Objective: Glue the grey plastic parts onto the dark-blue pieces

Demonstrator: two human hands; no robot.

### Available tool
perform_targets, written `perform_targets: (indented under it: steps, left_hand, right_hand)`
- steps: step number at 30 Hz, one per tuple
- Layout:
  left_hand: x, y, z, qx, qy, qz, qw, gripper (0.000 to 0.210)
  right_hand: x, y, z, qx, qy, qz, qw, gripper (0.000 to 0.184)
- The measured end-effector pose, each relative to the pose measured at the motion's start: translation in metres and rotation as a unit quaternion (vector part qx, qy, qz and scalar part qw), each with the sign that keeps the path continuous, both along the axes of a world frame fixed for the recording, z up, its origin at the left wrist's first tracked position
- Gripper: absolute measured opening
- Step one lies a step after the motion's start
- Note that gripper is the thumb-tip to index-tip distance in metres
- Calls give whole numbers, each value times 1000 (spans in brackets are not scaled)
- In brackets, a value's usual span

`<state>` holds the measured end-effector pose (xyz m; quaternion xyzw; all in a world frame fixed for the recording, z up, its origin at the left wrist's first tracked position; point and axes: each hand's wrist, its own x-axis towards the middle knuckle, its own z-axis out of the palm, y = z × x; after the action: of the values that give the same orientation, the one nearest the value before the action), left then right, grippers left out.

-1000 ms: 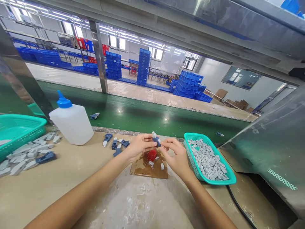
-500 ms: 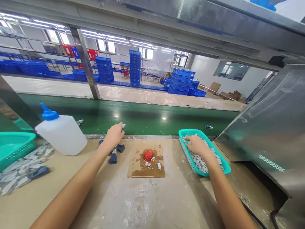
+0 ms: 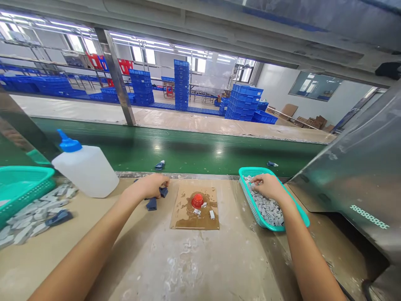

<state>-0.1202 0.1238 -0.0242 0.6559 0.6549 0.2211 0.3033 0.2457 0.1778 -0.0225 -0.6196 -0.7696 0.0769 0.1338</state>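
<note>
My left hand [image 3: 152, 186] reaches over a small group of dark blue pieces. Its thumb and forefinger are apart around one dark blue piece [image 3: 163, 192], and another dark blue piece [image 3: 151, 204] lies just below. Over the green basket [image 3: 243, 196] of small grey-white pieces [image 3: 266, 209], my right hand [image 3: 266, 186] has its fingertips pinched close together; what they hold is too small to make out. Between the hands, a wet brown square plate [image 3: 184, 219] bears a red cap-like cup [image 3: 197, 201] and several small white pieces [image 3: 212, 214].
A white bottle with a blue nozzle [image 3: 87, 171] stands left, near a second green basket [image 3: 31, 171] and a pile of grey-white pieces [image 3: 34, 217]. On the green conveyor belt [image 3: 194, 154] lie two blue-and-white pieces [image 3: 159, 165]. A metal housing [image 3: 354, 171] bounds the right side.
My left hand has let go of a blue-and-white piece, now on the belt, and drawn back to the dark blue pieces. My right hand has risen slightly within the basket.
</note>
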Motion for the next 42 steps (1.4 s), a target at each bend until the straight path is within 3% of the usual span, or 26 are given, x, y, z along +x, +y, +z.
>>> perform_targets:
  steps: [7,10,12,14,17,21,24,28,33,37,40,42]
  left_hand:
    - [13,-3,20,56,-37,38,997,15]
    - [30,-10,27,24,-231,29,972,17]
    - [46,-15,28,-21,-381,27,924,20]
    - [65,-22,26,-53,-456,34,887,26]
    - [89,-32,22,-87,-425,1,901,26]
    - [104,-39,17,-83,-357,-71,928,27]
    - [102,-39,16,-87,-362,-102,922,25]
    - [92,-36,18,-89,-370,-98,919,22]
    - [84,-36,25,-83,-305,-131,940,19]
    - [80,-35,27,-122,-295,-155,935,20]
    - [71,-31,25,-149,-282,-161,934,23]
    - [63,-27,24,-141,-257,-120,948,32]
  right_hand:
    - [-2,-2,6,31,175,-29,984,7]
    - [-14,-7,9,27,283,-8,959,13]
    - [-31,-18,15,16,327,41,944,19]
    - [-54,-34,22,33,295,109,949,17]
    - [-86,-63,32,87,194,210,954,17]
    - [-111,-91,35,124,165,296,933,21]
    - [-114,-94,33,130,179,302,927,21]
    - [-108,-86,31,138,205,305,920,17]
    - [-105,-82,28,161,214,342,901,17]
    - [-112,-83,21,156,231,370,886,19]
    - [-118,-80,12,116,262,329,900,17]
    - [-123,-76,2,86,286,276,914,15]
